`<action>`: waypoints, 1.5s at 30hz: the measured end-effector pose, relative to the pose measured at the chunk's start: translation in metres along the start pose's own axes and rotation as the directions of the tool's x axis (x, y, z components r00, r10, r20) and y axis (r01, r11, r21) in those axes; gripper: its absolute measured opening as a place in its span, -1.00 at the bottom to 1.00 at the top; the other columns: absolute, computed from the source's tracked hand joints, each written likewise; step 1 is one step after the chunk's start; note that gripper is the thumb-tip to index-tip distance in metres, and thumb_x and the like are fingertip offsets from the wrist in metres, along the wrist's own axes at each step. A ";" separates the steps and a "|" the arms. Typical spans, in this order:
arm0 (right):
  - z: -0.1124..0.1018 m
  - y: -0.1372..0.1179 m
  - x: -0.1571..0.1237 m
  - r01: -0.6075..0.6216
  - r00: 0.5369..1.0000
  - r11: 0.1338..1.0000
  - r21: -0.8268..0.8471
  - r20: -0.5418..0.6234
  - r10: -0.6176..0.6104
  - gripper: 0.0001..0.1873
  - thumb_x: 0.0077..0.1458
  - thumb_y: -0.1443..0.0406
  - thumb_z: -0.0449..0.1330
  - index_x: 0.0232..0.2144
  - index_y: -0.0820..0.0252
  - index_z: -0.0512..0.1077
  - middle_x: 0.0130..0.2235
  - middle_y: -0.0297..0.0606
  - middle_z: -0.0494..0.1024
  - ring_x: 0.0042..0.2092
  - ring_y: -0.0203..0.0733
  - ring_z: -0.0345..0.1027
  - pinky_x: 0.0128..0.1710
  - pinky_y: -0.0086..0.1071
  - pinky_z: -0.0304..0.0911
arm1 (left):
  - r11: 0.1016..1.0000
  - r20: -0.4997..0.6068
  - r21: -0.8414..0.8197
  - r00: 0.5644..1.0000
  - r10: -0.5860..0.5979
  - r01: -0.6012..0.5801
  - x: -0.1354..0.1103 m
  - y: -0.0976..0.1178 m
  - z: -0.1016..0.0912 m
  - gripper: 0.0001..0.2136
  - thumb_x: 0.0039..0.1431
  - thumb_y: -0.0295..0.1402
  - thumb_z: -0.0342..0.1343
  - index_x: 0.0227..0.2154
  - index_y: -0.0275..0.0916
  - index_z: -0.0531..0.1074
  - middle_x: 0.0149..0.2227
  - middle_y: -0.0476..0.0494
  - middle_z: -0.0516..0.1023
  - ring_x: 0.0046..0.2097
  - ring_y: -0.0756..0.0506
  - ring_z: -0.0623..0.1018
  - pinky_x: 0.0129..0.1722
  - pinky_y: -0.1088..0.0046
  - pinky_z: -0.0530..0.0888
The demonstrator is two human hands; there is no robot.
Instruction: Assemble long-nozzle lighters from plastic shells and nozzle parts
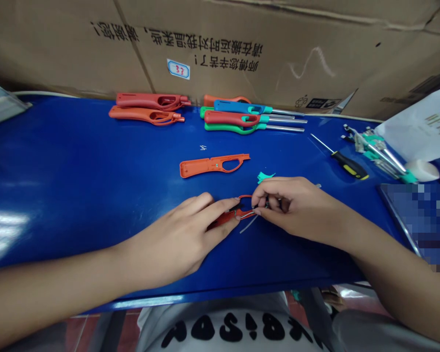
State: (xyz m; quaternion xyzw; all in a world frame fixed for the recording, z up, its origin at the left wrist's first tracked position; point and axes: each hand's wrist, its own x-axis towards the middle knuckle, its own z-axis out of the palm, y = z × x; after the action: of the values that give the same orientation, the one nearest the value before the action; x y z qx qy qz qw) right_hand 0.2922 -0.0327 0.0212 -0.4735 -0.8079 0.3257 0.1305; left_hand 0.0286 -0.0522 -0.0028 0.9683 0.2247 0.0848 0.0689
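My left hand (190,230) grips an orange lighter half-shell (223,218) low over the blue table, its fingers closed along the handle. At the trigger-loop end, my right hand (282,203) has its fingers pinched together; what lies between them is mostly hidden. A thin clear tube (248,225) sticks out below the right fingertips. Just beyond my hands lies another orange half-shell (214,166), its hollow side up. A small teal trigger piece (265,177) rests right behind my right hand.
Orange and red lighter bodies (146,101) lie at the back left, assembled lighters with metal tubes (234,119) beside them. A screwdriver (348,164) and several loose lighter inner parts (379,149) are at the right. A cardboard box (95,63) walls off the back of the table (77,171).
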 end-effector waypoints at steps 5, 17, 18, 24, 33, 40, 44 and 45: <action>-0.002 0.003 -0.001 0.145 0.989 0.985 -0.091 0.034 -0.142 -0.88 0.17 0.45 0.20 -0.33 0.18 0.51 -0.41 -0.41 0.43 -0.46 -0.41 0.21 -0.42 -0.44 0.14 | 0.995 -0.038 -0.103 0.999 -0.006 0.002 0.000 -0.002 0.001 -0.46 0.25 -0.59 0.03 0.30 -0.31 0.32 0.29 -0.38 0.31 0.02 -0.28 0.36 0.02 0.11 0.52; -0.010 0.004 -0.009 0.295 0.946 0.941 -0.169 0.191 -0.262 -0.78 0.38 0.34 0.08 -0.19 0.16 0.55 -0.16 -0.26 0.52 -0.20 -0.25 0.42 -0.20 -0.35 0.27 | 0.981 -0.049 -0.193 0.998 -0.032 0.022 0.002 -0.003 -0.001 -0.44 0.28 -0.60 -0.01 0.32 -0.17 0.30 0.29 -0.31 0.31 -0.05 -0.22 0.37 -0.03 0.14 0.50; -0.010 0.004 -0.010 0.293 0.947 0.942 -0.166 0.186 -0.262 -0.78 0.37 0.34 0.09 -0.19 0.16 0.55 -0.16 -0.26 0.52 -0.20 -0.25 0.42 -0.19 -0.35 0.27 | 0.983 -0.045 -0.182 0.999 -0.029 0.020 0.002 -0.003 -0.001 -0.44 0.27 -0.60 -0.01 0.32 -0.19 0.29 0.29 -0.32 0.31 -0.04 -0.23 0.37 -0.02 0.13 0.50; -0.010 0.001 -0.009 0.273 0.955 0.951 -0.141 0.161 -0.250 -0.80 0.33 0.37 0.13 -0.26 0.18 0.57 -0.20 -0.27 0.52 -0.24 -0.27 0.41 -0.22 -0.35 0.27 | 0.988 -0.066 -0.152 0.998 -0.008 -0.003 0.001 -0.004 0.000 -0.49 0.29 -0.58 0.00 0.29 -0.26 0.35 0.31 -0.35 0.31 -0.02 -0.25 0.38 -0.01 0.11 0.51; -0.009 0.002 -0.008 0.276 0.955 0.949 -0.153 0.153 -0.253 -0.80 0.32 0.37 0.13 -0.26 0.18 0.57 -0.19 -0.25 0.54 -0.23 -0.25 0.43 -0.21 -0.34 0.29 | 0.919 -0.137 -0.387 0.980 -0.144 0.080 0.002 -0.004 0.003 -0.54 0.35 -0.59 0.00 0.21 -0.06 0.43 0.27 -0.09 0.39 0.01 -0.13 0.40 0.03 0.27 0.47; -0.008 0.002 -0.008 0.276 0.957 0.947 -0.167 0.143 -0.254 -0.80 0.32 0.37 0.12 -0.26 0.18 0.56 -0.20 -0.25 0.54 -0.23 -0.24 0.44 -0.20 -0.34 0.30 | 0.901 -0.106 -0.419 0.979 -0.176 0.117 0.005 -0.005 0.004 -0.52 0.37 -0.59 -0.01 0.22 0.02 0.42 0.27 -0.06 0.39 0.04 -0.13 0.40 0.07 0.26 0.44; -0.008 0.002 -0.008 0.276 0.957 0.945 -0.179 0.145 -0.252 -0.80 0.32 0.37 0.11 -0.27 0.17 0.55 -0.20 -0.25 0.55 -0.23 -0.24 0.45 -0.20 -0.35 0.31 | 0.910 -0.061 -0.388 0.982 -0.181 0.144 0.003 -0.005 0.004 -0.50 0.36 -0.58 -0.02 0.26 0.03 0.38 0.29 -0.11 0.35 0.10 -0.17 0.38 0.13 0.17 0.42; -0.008 0.002 -0.008 0.276 0.957 0.944 -0.182 0.145 -0.252 -0.80 0.32 0.37 0.12 -0.27 0.17 0.55 -0.20 -0.25 0.55 -0.23 -0.24 0.45 -0.20 -0.35 0.31 | 0.912 -0.056 -0.382 0.982 -0.181 0.146 0.003 -0.005 0.004 -0.50 0.36 -0.58 -0.02 0.26 0.02 0.38 0.29 -0.13 0.35 0.11 -0.17 0.38 0.13 0.16 0.42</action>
State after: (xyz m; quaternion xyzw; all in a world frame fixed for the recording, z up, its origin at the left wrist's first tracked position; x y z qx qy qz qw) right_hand 0.3018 -0.0359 0.0268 -0.3511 -0.8991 0.2501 0.0763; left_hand 0.0300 -0.0472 -0.0074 0.9100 0.2875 0.1636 0.2499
